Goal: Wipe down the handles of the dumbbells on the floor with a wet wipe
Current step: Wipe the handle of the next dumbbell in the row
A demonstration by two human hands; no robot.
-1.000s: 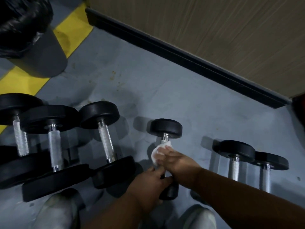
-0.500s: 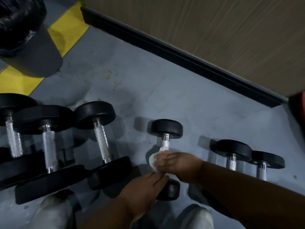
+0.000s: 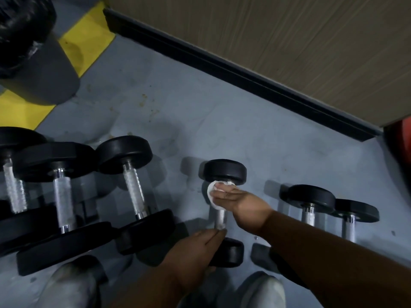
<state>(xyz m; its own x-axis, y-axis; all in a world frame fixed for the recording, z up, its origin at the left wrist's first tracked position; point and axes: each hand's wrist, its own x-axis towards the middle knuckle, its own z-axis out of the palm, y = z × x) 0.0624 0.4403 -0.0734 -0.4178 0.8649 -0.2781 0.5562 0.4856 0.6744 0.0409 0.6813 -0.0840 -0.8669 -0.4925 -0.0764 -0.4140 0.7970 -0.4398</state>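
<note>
A small black dumbbell [image 3: 225, 172] lies on the grey floor in the middle, its metal handle [image 3: 220, 217] pointing toward me. My right hand [image 3: 239, 202] wraps a white wet wipe [image 3: 213, 193] round the far end of the handle, just under the far weight. My left hand [image 3: 195, 250] grips the near end of the handle beside the near weight [image 3: 230, 252]. Three bigger dumbbells [image 3: 133, 185] lie side by side at the left. Two more dumbbells [image 3: 311, 201] lie at the right, partly hidden by my right forearm.
A wood-grain wall with a black skirting board [image 3: 244, 70] runs diagonally behind. A grey bin with a black bag [image 3: 37, 63] stands at the top left on yellow floor marking. My two light shoes [image 3: 66, 285] show at the bottom edge.
My right hand slid the wipe along the handle away from me, up to the far weight. My left hand kept its hold at the near end.
</note>
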